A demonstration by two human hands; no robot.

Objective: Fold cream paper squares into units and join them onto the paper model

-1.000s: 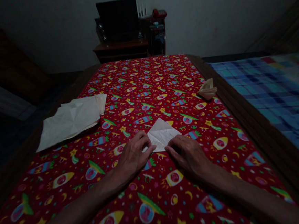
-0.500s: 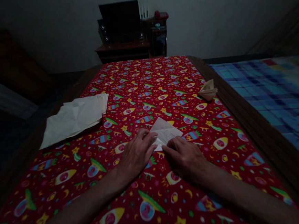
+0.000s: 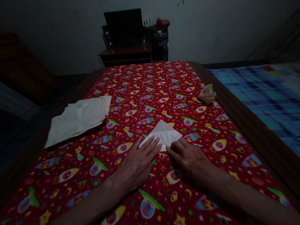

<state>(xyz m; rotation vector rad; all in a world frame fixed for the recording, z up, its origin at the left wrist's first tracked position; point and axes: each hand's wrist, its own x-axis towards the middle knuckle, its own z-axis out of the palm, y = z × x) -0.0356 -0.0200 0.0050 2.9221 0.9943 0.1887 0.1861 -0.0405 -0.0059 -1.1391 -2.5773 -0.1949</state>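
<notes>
A small folded sheet of white paper [image 3: 164, 130] lies on the red patterned cloth in front of me, one corner pointing away. My left hand [image 3: 139, 158] rests flat with its fingers stretched over the paper's left part, pressing it down. At the lower right edge of the sheet, my right hand [image 3: 187, 154] has its fingers curled, thumb and forefinger closed on the paper's edge. Creases show across the middle of the paper. Its left and lower edges are partly hidden under my fingers.
A stack of creased paper sheets [image 3: 77, 118] lies at the left edge of the cloth [image 3: 151, 199]. Near the right edge stands a folded paper piece [image 3: 207, 94]. Beyond the table are a dark monitor [image 3: 124, 28] and a red telephone [image 3: 163, 22]. A blue checked cover [image 3: 258, 97] lies to the right.
My left hand has flattened, its fingers spreading out over the left part of the paper. The right hand stays at the lower right edge. The view has tilted up slightly.
</notes>
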